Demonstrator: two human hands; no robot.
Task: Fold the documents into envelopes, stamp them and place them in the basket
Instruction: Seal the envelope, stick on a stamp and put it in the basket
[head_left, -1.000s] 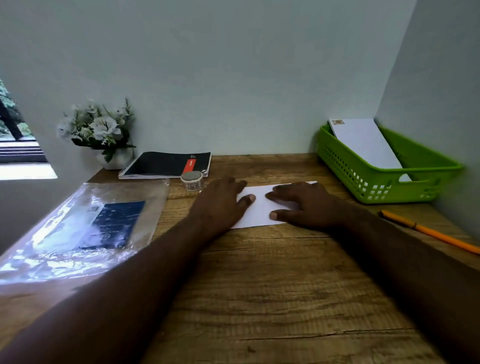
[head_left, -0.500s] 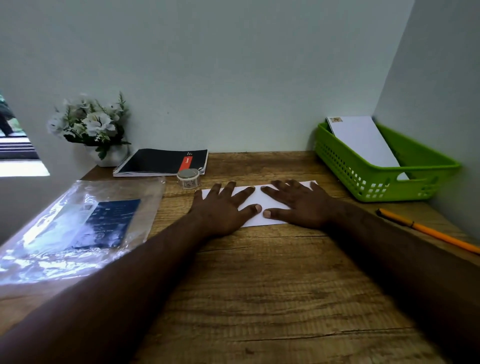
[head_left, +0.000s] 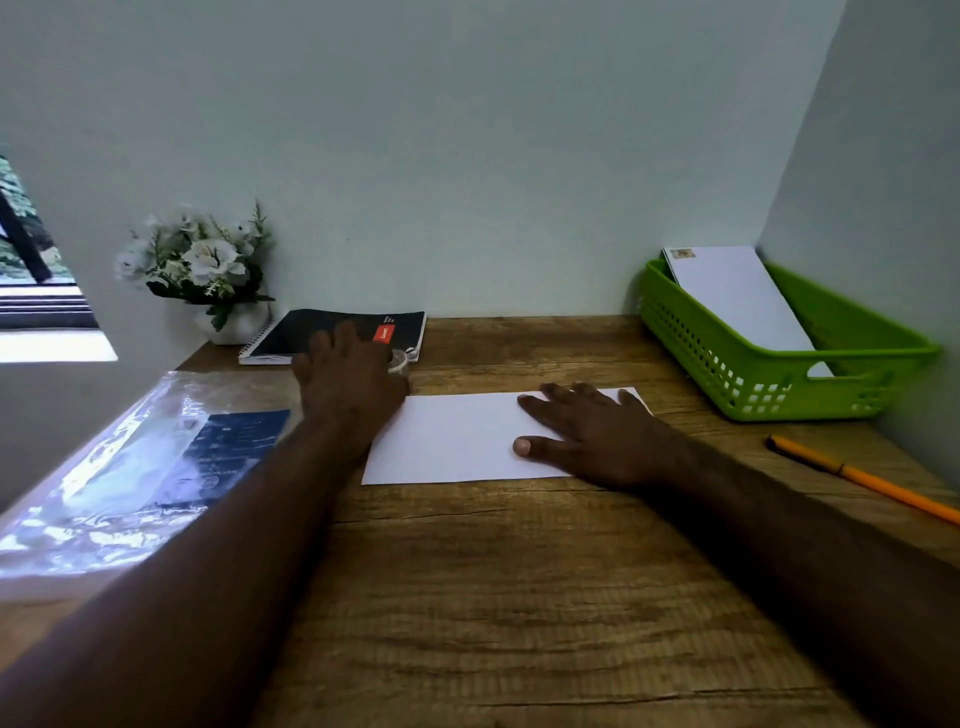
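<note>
A white envelope (head_left: 457, 439) lies flat on the wooden desk (head_left: 519, 597) in the middle of the frame. The right hand (head_left: 597, 436) rests on the right half of the envelope with its fingers straight and spread, pressing it down. The left hand (head_left: 348, 379) is just off the envelope's upper left corner, up by a small clear jar (head_left: 399, 360). The hand covers most of the jar, so I cannot tell if it is holding the jar or only touching it. Behind the jar, a black notebook (head_left: 332, 335) with a red label lies near the wall. In the upper left of the frame there is a white pot of white flowers (head_left: 200, 265). Along the left side of the frame lies a shiny plastic bag (head_left: 140, 467) with a dark blue paper inside. At the right side of the frame sits a green basket (head_left: 769, 384), and one stamped envelope (head_left: 737, 296) leans inside it with its stamp at the top left corner. An orange pencil (head_left: 862, 478) lies on the desk below the basket, near the right edge of the frame.
</note>
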